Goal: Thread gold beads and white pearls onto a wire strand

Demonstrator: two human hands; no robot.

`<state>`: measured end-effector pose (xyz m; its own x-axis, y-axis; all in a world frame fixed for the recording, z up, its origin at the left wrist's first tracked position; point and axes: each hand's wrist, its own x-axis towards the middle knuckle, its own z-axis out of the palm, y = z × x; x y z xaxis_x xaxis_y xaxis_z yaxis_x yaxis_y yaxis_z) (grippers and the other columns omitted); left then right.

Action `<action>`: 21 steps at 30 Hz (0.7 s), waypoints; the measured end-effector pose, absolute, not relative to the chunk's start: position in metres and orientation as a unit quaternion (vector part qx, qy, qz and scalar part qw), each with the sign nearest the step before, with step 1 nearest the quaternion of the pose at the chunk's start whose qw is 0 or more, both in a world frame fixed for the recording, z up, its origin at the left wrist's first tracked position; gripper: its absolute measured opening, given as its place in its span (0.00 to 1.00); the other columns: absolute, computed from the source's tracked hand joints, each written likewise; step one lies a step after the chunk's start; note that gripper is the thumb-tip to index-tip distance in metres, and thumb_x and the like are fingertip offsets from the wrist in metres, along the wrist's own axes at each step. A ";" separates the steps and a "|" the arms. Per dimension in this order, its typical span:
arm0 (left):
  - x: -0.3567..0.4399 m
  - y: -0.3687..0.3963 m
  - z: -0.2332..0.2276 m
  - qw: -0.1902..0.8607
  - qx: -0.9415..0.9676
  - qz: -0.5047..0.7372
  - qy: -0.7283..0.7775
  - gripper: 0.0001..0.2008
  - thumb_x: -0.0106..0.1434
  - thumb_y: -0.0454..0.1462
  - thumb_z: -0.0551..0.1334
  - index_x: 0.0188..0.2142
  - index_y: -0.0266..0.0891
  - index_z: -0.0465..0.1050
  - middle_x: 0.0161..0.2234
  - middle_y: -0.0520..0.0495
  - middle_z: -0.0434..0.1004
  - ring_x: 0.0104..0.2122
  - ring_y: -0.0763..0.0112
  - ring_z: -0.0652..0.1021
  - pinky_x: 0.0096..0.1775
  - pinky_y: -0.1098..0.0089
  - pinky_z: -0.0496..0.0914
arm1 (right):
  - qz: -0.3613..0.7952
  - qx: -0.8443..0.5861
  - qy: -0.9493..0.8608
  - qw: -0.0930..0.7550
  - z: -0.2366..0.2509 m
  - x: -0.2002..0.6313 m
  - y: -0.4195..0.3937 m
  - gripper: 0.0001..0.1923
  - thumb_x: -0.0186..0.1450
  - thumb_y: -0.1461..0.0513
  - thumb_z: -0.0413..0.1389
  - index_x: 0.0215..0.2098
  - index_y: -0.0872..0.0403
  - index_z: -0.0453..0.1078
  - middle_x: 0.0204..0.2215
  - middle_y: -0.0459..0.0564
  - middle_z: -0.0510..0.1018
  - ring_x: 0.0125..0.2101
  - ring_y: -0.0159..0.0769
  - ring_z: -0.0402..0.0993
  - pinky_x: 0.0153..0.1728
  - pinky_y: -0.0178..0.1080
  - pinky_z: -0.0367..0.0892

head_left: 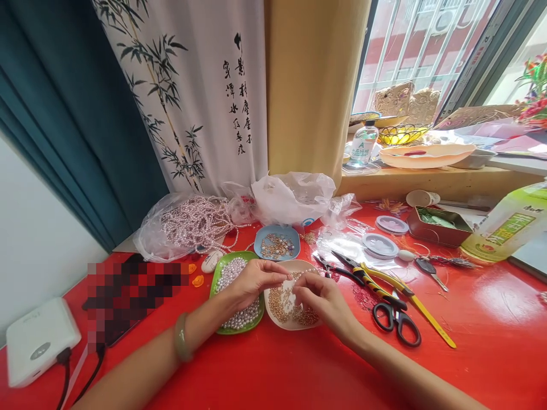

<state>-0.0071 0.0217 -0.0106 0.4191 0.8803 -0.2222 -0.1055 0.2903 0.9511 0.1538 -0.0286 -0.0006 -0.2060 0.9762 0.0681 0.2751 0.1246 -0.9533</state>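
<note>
A cream dish (273,319) of small gold beads is taken as the landmark; it rests on the red table (470,341). Above its middle the left hand (252,283) and right hand (321,299) are brought nearly fingertip to fingertip, both narrowly pinched; whatever is pinched is too small to make out, so no held item can be confirmed. A green bangle (183,337) is seen on the left wrist. Touching the dish's left edge, one green tray (216,279) of white pearls is partly covered by the left hand. Just behind the dish, one blue dish (277,244) of gold findings is noted. Right of it, one pair of black scissors (395,322) and yellow-handled pliers (410,302) are recorded. Far left, one item is pixelated; pearl strands (194,223) in a plastic bag are uncounted.
</note>
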 end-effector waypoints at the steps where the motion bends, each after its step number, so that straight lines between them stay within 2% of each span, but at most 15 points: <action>1: -0.007 0.022 -0.011 0.692 0.478 0.356 0.408 0.10 0.39 0.34 0.68 0.25 0.33 0.74 0.26 0.46 0.75 0.26 0.77 0.72 0.31 0.76 0.64 | 0.444 -0.492 -0.637 0.394 -0.001 0.154 -0.028 0.06 0.52 0.66 0.47 0.19 0.56 0.62 0.16 0.43 0.67 0.19 0.28 0.61 0.21 0.30 0.55; 21: -0.006 0.021 -0.014 0.680 0.478 0.367 0.418 0.10 0.38 0.34 0.68 0.24 0.33 0.75 0.25 0.46 0.75 0.25 0.76 0.72 0.32 0.74 0.65 | 0.441 -0.498 -0.634 0.394 -0.002 0.153 -0.028 0.06 0.52 0.66 0.47 0.19 0.56 0.62 0.16 0.43 0.67 0.19 0.28 0.61 0.21 0.30 0.56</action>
<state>-0.0062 0.0214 -0.0142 0.3813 0.8987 -0.2167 -0.0999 0.2731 0.9568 0.1527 -0.0280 -0.0024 -0.1940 0.9791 0.0610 0.2832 0.1154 -0.9521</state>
